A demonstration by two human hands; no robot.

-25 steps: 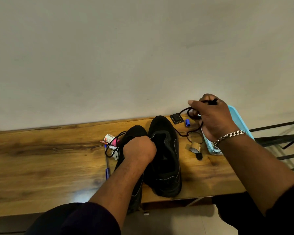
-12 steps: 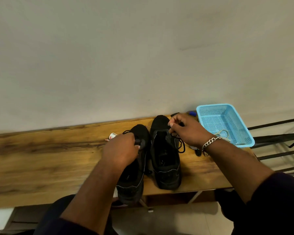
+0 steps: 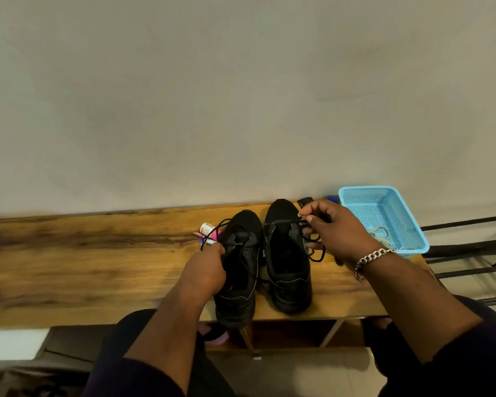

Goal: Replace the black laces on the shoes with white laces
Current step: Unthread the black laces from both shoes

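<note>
Here two black shoes stand side by side, toes toward the wall, on a wooden bench (image 3: 98,267). The left shoe (image 3: 238,270) has its heel hanging just over the near edge; the right shoe (image 3: 288,262) sits fully on the wood.

The left hand (image 3: 205,272) rests against the outer side of the left shoe, fingers curled at its upper edge, near the black lace (image 3: 212,233) that loops out over the bench; whether the fingers actually pinch that lace cannot be told. The right hand (image 3: 334,230), with a silver chain bracelet (image 3: 370,260) on its wrist, pinches the other black lace (image 3: 312,247) between thumb and fingertips just beyond the top of the right shoe's tongue; a slack loop of it drops beneath the hand onto the bench.

A blue plastic mesh basket (image 3: 407,219) stands at the bench's right end, just beside the right hand, with a pale coiled item (image 3: 380,233) inside it, too small to identify. A small white tube with pink marking (image 3: 208,229) lies just left of the left shoe's toe. A small dark object (image 3: 304,201) lies against the wall behind the right shoe.
</note>
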